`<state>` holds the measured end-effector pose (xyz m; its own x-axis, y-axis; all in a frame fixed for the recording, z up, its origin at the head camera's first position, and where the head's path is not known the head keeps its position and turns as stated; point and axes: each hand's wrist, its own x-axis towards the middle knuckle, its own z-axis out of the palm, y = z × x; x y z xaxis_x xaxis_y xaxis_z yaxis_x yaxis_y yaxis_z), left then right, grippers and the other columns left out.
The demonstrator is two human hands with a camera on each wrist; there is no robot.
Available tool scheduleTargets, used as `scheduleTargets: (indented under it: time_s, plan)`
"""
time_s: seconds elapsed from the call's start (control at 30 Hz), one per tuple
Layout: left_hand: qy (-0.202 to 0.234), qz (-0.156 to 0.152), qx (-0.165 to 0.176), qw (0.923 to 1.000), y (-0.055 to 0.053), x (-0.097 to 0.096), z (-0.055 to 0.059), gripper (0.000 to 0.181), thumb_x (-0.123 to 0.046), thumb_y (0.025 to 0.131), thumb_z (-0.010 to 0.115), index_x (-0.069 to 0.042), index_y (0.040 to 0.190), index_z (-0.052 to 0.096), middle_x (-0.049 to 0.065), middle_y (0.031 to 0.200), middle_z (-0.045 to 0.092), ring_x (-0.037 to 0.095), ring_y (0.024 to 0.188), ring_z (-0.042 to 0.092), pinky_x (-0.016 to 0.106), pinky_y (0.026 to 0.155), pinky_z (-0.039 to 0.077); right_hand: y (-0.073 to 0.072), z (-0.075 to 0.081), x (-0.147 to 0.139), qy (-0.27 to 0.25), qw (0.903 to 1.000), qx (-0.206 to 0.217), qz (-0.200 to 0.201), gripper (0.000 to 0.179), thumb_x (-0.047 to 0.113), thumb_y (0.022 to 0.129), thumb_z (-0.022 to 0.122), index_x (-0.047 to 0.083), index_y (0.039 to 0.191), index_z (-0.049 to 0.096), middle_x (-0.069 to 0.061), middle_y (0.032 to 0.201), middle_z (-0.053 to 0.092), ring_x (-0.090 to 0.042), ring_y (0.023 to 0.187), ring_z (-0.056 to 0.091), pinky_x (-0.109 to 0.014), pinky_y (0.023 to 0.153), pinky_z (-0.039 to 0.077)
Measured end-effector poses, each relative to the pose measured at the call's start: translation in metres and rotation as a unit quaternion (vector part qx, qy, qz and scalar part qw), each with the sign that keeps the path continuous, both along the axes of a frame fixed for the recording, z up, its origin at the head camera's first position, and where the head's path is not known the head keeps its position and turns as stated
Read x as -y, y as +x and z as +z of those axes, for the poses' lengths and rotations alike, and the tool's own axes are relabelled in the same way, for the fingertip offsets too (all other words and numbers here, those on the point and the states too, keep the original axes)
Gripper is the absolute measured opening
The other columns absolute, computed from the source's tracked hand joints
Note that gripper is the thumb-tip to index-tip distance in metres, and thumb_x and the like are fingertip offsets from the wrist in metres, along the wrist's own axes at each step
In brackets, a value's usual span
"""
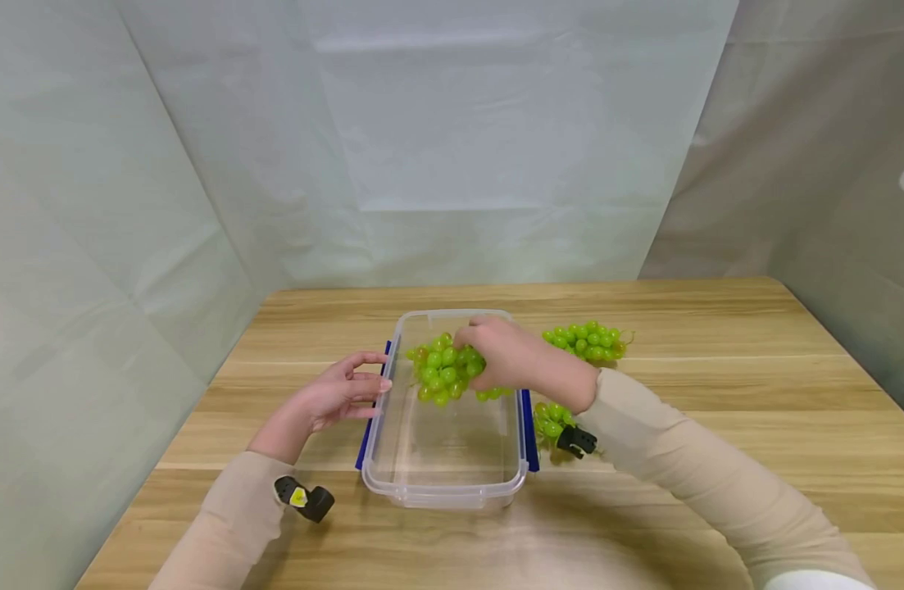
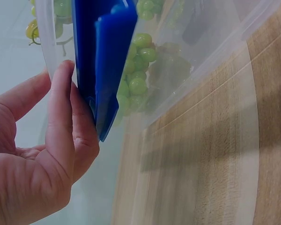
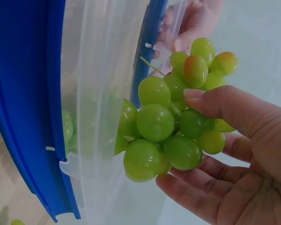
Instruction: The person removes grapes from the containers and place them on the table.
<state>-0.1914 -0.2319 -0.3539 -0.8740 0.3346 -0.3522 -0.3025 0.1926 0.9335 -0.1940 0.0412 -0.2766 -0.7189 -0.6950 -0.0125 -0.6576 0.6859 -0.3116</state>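
My right hand [image 1: 499,352] holds a bunch of green grapes [image 1: 440,373] over the far half of a clear plastic container [image 1: 444,494]. In the right wrist view the thumb presses the bunch [image 3: 155,123] from one side and the fingers support it from the other. More grapes [image 2: 138,86] show through the container wall in the left wrist view. My left hand [image 1: 341,393] is at the container's left rim, fingers loosely extended, with fingertips right at the wall and the blue side latch [image 2: 103,61].
Right of the container, one grape bunch [image 1: 588,340] lies toward the back of the wooden table [image 1: 717,377]. Another bunch [image 1: 551,422] lies nearer, partly behind the right wrist's black camera mount [image 1: 577,441]. A second blue latch [image 1: 529,434] sticks out on the container's right side.
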Motion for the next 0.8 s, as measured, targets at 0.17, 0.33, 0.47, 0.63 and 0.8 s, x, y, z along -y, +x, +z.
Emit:
scheduleTargets:
  time_s: [0.17,0.33,0.47,0.63,0.8]
  plan:
    - [-0.001,-0.002,-0.002,1.0000,0.000,0.000,0.000,0.060,-0.011,0.092,0.061,-0.004,0.141,0.026,0.016,0.116,0.053,0.020,0.099,0.062,0.028,0.075,0.059,-0.002,0.001,-0.001,-0.001,1.0000,-0.008,-0.004,0.051,0.011,0.075,0.079,0.001,0.121,0.060,-0.012,0.118,0.060,-0.027,0.108,0.057,-0.034,0.092,0.053]
    - [0.000,-0.003,0.000,1.0000,0.000,0.000,0.000,0.061,-0.011,0.092,0.061,-0.004,0.141,0.026,0.016,0.115,0.053,0.020,0.099,0.061,0.027,0.075,0.059,-0.003,0.006,-0.003,-0.016,0.9998,-0.008,0.001,0.050,0.011,0.075,0.079,0.000,0.120,0.060,-0.013,0.118,0.060,-0.027,0.107,0.058,-0.033,0.091,0.053]
    - [0.000,-0.003,0.001,1.0000,0.001,0.000,0.001,0.062,-0.010,0.092,0.061,-0.003,0.142,0.025,0.016,0.116,0.052,0.021,0.100,0.060,0.027,0.075,0.059,-0.004,0.012,-0.007,-0.030,0.9995,-0.010,-0.002,0.048,0.008,0.076,0.077,0.000,0.120,0.060,-0.014,0.119,0.060,-0.028,0.107,0.057,-0.034,0.089,0.053]
    - [-0.001,-0.002,-0.001,1.0000,0.001,0.001,0.001,0.063,-0.010,0.092,0.061,-0.003,0.143,0.024,0.016,0.115,0.051,0.020,0.099,0.060,0.026,0.074,0.059,-0.005,0.018,-0.012,-0.032,0.9994,-0.006,-0.015,0.049,0.008,0.076,0.076,0.000,0.121,0.059,-0.014,0.120,0.059,-0.027,0.105,0.058,-0.034,0.088,0.054]
    - [0.000,-0.004,-0.003,1.0000,0.000,0.001,0.001,0.063,-0.010,0.092,0.060,-0.002,0.143,0.024,0.017,0.115,0.052,0.021,0.100,0.061,0.026,0.075,0.058,-0.006,0.021,-0.019,-0.030,0.9993,-0.004,-0.023,0.050,0.008,0.076,0.077,0.000,0.122,0.059,-0.015,0.121,0.059,-0.028,0.105,0.058,-0.035,0.088,0.054]
